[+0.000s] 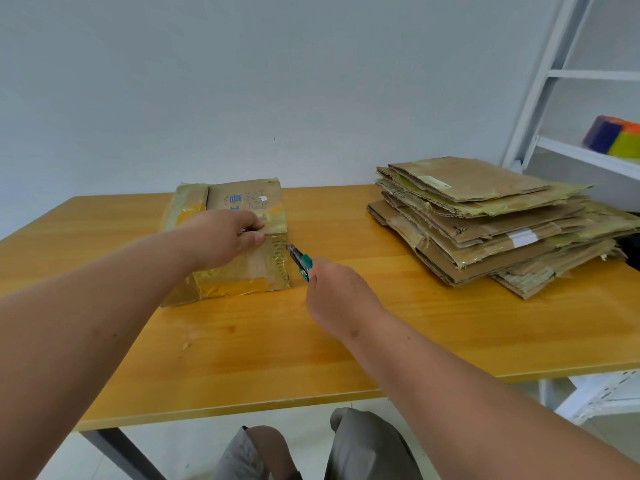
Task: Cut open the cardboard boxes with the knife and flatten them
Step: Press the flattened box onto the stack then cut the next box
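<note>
Cardboard box (239, 216) edge pinched (left hand (221, 237)), knife (300, 260) beside.

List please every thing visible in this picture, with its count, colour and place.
cardboard box: one, brown with yellowish tape, table's left part
knife: one, green handle, at the box's right edge
flattened cardboard stack: one pile, brown, table's right part
table: one, orange wood
shelf frame: one, white, far right
coloured block: one, purple, orange and green, on the shelf
left hand: grips the box's edge
right hand: holds the knife
</note>
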